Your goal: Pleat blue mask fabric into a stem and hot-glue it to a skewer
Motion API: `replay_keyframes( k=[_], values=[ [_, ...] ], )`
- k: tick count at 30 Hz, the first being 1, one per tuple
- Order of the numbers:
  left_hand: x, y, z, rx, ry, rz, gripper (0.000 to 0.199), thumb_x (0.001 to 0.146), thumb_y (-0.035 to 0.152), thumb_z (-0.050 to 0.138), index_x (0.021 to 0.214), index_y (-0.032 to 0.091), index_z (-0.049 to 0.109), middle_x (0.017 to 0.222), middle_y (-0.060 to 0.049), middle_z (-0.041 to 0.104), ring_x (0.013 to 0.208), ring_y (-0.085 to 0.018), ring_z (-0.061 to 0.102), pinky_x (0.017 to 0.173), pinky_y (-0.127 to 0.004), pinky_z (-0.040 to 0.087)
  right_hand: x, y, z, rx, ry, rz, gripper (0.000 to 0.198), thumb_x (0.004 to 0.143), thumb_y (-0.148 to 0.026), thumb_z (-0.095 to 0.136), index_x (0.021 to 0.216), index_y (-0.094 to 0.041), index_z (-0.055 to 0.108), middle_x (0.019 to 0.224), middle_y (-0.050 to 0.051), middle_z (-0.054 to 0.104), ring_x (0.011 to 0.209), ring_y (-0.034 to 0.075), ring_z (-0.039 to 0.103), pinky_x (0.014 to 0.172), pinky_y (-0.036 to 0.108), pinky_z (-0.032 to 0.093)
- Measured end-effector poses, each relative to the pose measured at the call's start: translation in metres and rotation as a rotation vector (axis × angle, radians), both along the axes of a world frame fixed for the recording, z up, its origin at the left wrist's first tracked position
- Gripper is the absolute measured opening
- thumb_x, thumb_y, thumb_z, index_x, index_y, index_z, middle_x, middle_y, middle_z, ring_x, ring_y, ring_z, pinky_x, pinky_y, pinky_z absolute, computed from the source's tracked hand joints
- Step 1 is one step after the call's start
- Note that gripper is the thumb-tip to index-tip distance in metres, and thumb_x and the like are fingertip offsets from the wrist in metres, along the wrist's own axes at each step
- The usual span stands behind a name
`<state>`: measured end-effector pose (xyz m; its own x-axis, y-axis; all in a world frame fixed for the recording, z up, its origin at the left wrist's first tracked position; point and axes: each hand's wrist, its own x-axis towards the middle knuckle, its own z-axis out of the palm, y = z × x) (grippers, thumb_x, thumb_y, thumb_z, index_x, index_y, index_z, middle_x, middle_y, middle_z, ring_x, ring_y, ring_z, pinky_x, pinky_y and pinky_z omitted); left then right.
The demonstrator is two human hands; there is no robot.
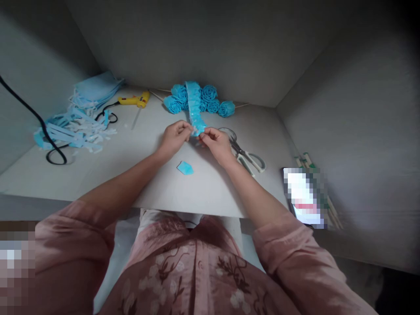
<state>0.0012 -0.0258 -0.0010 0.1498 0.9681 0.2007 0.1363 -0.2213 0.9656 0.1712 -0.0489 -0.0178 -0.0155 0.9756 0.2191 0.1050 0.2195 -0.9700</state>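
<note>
Here, left hand (175, 136) and right hand (216, 143) both pinch the near end of a ruffled blue strip (193, 103); scissors (241, 152) beside right hand.

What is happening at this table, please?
A person's right hand pinches the near end of a ruffled blue strip, and the left hand has its fingertips at the other edge. The strip runs back over a row of blue roses. A small blue piece lies in front of the hands, the glue gun off to the left, the scissors beside the right forearm.
</note>
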Motion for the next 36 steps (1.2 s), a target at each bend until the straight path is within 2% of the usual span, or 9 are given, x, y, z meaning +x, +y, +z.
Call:
replay_keyframes(
  k=[4,7,10,14,19,21,25,33,36],
  values=[
    [-0.004,0.004,0.004,-0.168,-0.161,0.023,0.010,0.092,0.026,0.058,0.085,0.019,0.058,0.061,0.004,0.056,0.048,-0.009,0.046,0.046,-0.021,0.031,0.002,0.001,0.001,-0.068,0.132,-0.013,0.016,0.079,-0.037,0.074,0.078,-0.022,0.068,0.077,0.001,0.072,0.072,0.015,0.066,0.064,0.026,0.053],
    [-0.005,0.005,0.006,-0.299,-0.186,-0.074,0.018,0.095,0.033,0.060,0.087,0.017,0.061,0.065,0.001,0.060,0.049,-0.009,0.051,0.046,-0.021,0.034,0.002,-0.001,0.004,-0.098,0.177,0.000,0.019,0.077,-0.038,0.078,0.077,-0.022,0.068,0.078,0.000,0.073,0.071,0.014,0.066,0.063,0.025,0.054],
    [-0.005,0.004,0.005,-0.374,-0.217,-0.199,0.025,0.094,0.036,0.063,0.080,0.015,0.062,0.067,-0.001,0.061,0.049,-0.008,0.052,0.046,-0.021,0.035,0.002,-0.005,0.008,-0.132,0.189,0.048,0.019,0.077,-0.037,0.080,0.078,-0.022,0.070,0.080,0.001,0.074,0.072,0.013,0.066,0.065,0.024,0.055],
    [-0.005,0.003,0.003,-0.368,-0.266,-0.244,0.019,0.085,0.025,0.071,0.074,0.016,0.058,0.060,0.001,0.058,0.047,-0.007,0.049,0.045,-0.020,0.032,0.002,-0.008,0.010,-0.243,0.237,0.149,0.017,0.076,-0.035,0.081,0.079,-0.020,0.072,0.082,0.002,0.075,0.073,0.012,0.066,0.064,0.022,0.056],
    [-0.004,0.001,0.001,-0.304,-0.243,-0.227,0.018,0.084,0.021,0.072,0.074,0.016,0.058,0.057,0.003,0.057,0.047,-0.006,0.048,0.046,-0.019,0.032,0.002,-0.008,0.011,-0.356,0.294,0.217,0.030,0.080,-0.047,0.078,0.086,-0.019,0.070,0.084,0.005,0.076,0.071,0.013,0.067,0.059,0.023,0.057],
    [-0.002,-0.001,0.000,-0.277,-0.217,-0.217,0.018,0.085,0.021,0.072,0.074,0.016,0.057,0.057,0.004,0.056,0.047,-0.006,0.048,0.047,-0.019,0.032,0.001,-0.009,0.012,-0.346,0.265,0.188,0.032,0.078,-0.047,0.081,0.086,-0.019,0.069,0.082,0.004,0.074,0.069,0.012,0.065,0.057,0.022,0.055],
    [0.002,-0.003,0.000,-0.234,-0.156,-0.199,0.019,0.086,0.019,0.069,0.072,0.016,0.057,0.055,0.004,0.055,0.047,-0.005,0.047,0.046,-0.018,0.032,-0.001,-0.010,0.011,-0.282,0.213,0.113,0.027,0.071,-0.037,0.087,0.077,-0.019,0.067,0.075,0.000,0.070,0.063,0.010,0.060,0.056,0.021,0.052],
    [0.002,-0.003,0.001,-0.235,-0.166,-0.227,0.021,0.088,0.017,0.066,0.069,0.016,0.056,0.056,0.003,0.056,0.047,-0.006,0.046,0.046,-0.018,0.032,0.000,-0.008,0.011,-0.279,0.217,0.112,0.014,0.075,-0.027,0.081,0.073,-0.019,0.069,0.073,0.001,0.071,0.064,0.011,0.062,0.061,0.024,0.054],
    [0.001,-0.004,0.002,-0.264,-0.192,-0.230,0.020,0.087,0.019,0.067,0.069,0.016,0.057,0.061,0.001,0.060,0.048,-0.005,0.048,0.046,-0.019,0.032,0.000,-0.008,0.012,-0.276,0.224,0.135,0.014,0.074,-0.027,0.080,0.074,-0.019,0.069,0.076,0.001,0.072,0.067,0.012,0.064,0.061,0.023,0.055]
  ],
)
